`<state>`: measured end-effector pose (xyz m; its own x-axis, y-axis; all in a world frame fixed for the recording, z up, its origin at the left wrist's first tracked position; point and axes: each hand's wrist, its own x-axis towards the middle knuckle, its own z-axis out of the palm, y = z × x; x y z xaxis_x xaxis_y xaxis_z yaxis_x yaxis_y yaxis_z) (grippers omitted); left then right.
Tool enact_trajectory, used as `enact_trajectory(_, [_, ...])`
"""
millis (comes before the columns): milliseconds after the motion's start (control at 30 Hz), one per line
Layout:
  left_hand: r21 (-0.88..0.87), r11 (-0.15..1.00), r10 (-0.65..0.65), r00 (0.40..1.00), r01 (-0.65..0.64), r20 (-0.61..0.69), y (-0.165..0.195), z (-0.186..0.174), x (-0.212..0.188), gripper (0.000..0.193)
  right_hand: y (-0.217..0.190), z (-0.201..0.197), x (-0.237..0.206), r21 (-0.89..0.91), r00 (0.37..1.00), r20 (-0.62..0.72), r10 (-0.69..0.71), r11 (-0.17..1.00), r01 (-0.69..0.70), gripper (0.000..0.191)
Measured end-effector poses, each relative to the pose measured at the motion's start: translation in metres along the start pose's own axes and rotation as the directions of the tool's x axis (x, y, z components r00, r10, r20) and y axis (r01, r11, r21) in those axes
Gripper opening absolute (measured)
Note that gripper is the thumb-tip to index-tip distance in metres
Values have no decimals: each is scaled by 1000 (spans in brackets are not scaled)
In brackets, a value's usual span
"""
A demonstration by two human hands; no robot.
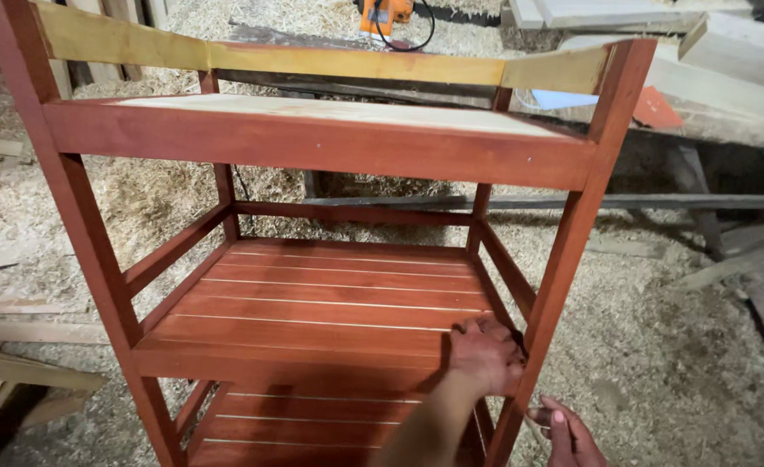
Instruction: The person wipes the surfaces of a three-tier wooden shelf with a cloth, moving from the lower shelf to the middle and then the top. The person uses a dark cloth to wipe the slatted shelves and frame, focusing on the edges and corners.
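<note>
A red-stained wooden rack (313, 143) stands in front of me, with a pale unstained top board and slatted shelves below. My left hand (485, 353) lies on the front right corner of the middle shelf (330, 298), fingers curled against the slats beside the right front leg (563, 259). My right hand (572, 432) is low at the frame's bottom edge, just right of that leg, with its fingers bent. A thin pale thing shows at its fingertips, and I cannot tell what it is.
Sawdust and shavings (641, 346) cover the floor all around. Loose planks (27, 367) lie at the left. Boards and a workbench (728, 95) are at the back right. An orange power tool (388, 15) with a black cord sits behind the rack.
</note>
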<state>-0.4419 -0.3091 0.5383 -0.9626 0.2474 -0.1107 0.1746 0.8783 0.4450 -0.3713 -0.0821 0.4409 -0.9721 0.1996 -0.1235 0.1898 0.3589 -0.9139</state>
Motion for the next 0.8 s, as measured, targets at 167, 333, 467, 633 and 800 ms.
enact_trajectory(167, [92,991,-93,994,98,-61,-80,9,-26,47,-24,29,-19,71,998,-64,11,997,-7,33])
enact_trajectory(333, [116,991,-2,865,70,-502,-274,-40,-131,16,-56,71,-25,143,997,-15,-75,987,77,32])
enact_trajectory(467, [247,682,-695,715,688,-73,-368,-102,-200,40,-66,95,-30,49,988,8,-152,987,151,33])
enact_trajectory(633, [207,479,-852,508,853,-124,-429,-115,-206,42,-67,91,-27,-22,984,-14,-179,984,179,30])
enact_trajectory(800, [570,665,-537,839,483,-84,-425,-2,-143,28,-72,70,-14,-20,956,11,-292,956,292,28])
